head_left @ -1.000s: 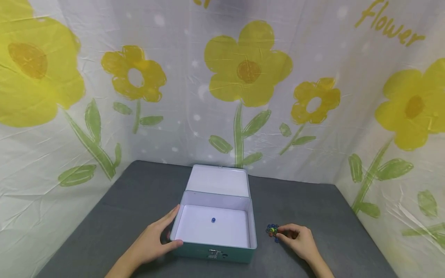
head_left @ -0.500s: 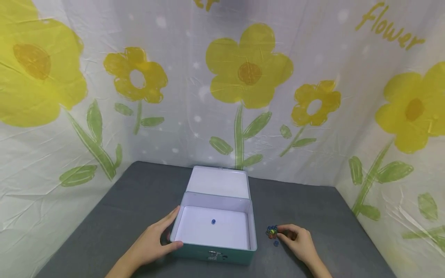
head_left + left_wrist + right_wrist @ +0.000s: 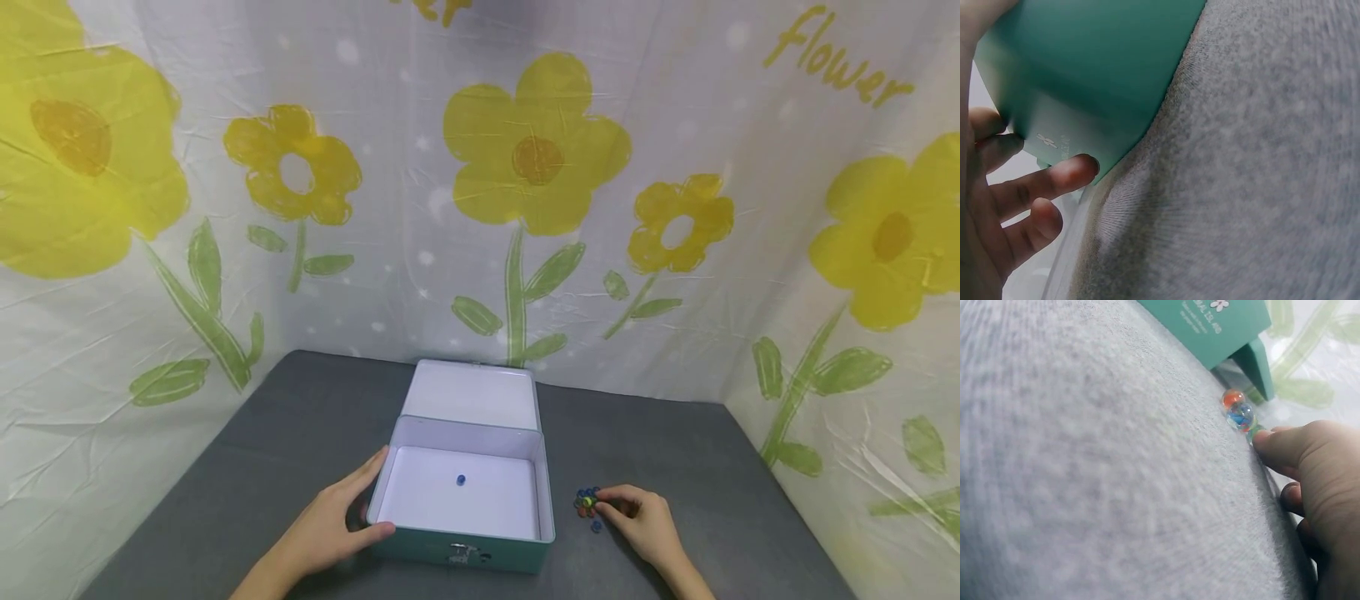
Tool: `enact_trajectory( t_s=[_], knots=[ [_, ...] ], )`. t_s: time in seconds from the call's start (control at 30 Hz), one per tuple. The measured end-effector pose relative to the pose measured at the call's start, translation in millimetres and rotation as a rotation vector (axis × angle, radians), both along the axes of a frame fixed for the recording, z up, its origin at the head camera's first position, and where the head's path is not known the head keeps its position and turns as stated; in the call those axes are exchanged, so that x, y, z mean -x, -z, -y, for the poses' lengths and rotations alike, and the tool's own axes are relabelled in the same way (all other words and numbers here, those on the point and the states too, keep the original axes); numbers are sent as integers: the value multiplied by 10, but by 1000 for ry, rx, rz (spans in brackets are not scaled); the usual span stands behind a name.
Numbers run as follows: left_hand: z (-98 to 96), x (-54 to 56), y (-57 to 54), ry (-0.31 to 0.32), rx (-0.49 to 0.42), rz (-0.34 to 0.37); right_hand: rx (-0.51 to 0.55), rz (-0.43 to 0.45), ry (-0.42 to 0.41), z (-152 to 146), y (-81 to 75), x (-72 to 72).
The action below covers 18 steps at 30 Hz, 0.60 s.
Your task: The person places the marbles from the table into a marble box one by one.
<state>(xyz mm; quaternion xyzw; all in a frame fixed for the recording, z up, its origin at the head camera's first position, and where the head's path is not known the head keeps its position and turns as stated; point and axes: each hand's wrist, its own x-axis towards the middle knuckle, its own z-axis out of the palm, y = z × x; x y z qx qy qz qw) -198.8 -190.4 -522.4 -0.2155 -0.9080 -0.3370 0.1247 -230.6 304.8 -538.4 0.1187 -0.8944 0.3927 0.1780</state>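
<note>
My left hand holds the left side of a green tin box with a white inside, its thumb at the front corner. The left wrist view shows fingertips against the box's green wall, two other fingers loosely bent beside it. One blue marble lies on the box floor. Right of the box, my right hand pinches a yellow-green marble between thumb and index finger, within a small cluster of glass marbles. In the right wrist view an orange marble and a blue one sit by the thumb.
The box's lid lies folded back behind it. A single blue marble rests apart, in front of the cluster. Dark grey cloth covers the table, and a white curtain with yellow flowers hangs behind and at both sides.
The yellow-green marble shows more clearly at my right fingertips, and the front blue marble now stands a little farther from the cluster. My left hand and the box stay put.
</note>
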Motion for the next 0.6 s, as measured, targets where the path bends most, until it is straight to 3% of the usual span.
enact_trajectory(
  t_s=[0.33, 0.6],
  knots=[
    [-21, -4, 61, -3, 8, -2, 62, 59, 53, -33, -47, -63],
    [-11, -3, -14, -3, 5, -1, 121, 62, 91, -27, -125, -30]
  ],
)
